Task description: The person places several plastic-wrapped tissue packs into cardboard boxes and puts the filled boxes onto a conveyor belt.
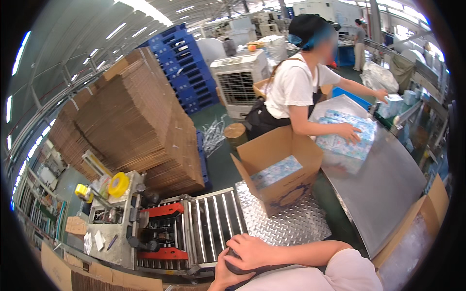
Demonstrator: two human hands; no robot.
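At the lower edge, my right hand (250,251) curls over a dark rounded object (235,263) whose kind I cannot make out. My left hand (222,274) wraps the same object from the other side, its lower part cut off by the picture edge. Ahead of both hands stands an open cardboard box (286,191) on a diamond-plate metal sheet (272,228). Blue and white packs (277,170) lie inside the box. A co-worker in a white T-shirt (296,87) presses one hand on blue-printed packs (347,138) on a sloping metal table (376,194).
Left of the plate runs a roller conveyor (213,220) into a taping machine (116,228) with yellow tape (118,184). Flattened cartons (126,121) stack high behind it, near blue pallets (182,68) and an air cooler (240,82). An open carton (412,242) stands at right.
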